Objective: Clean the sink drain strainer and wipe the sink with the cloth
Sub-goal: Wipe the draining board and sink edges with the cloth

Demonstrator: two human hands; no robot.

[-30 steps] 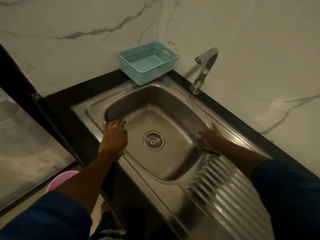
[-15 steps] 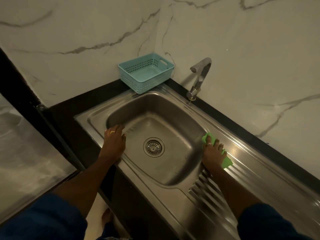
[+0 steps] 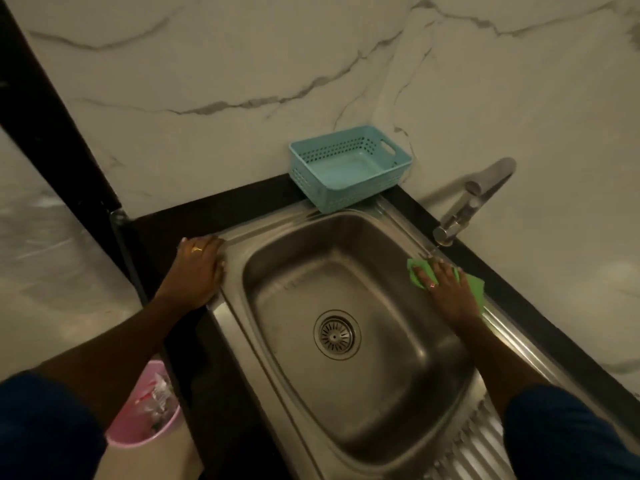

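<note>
Cloth [image 3: 473, 287], crumpled green, lies under flat right grip [image 3: 450, 293] on steel sink [image 3: 381, 393]; left grip [image 3: 197, 268] flat.

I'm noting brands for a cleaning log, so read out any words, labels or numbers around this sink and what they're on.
None can be read.
Basket, tap and sink: no marking shows.
Scraps in the pink bin: too blurred to read.

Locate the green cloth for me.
Head view, right side: the green cloth lies under the right hand on the sink rim, just below the faucet.
</note>
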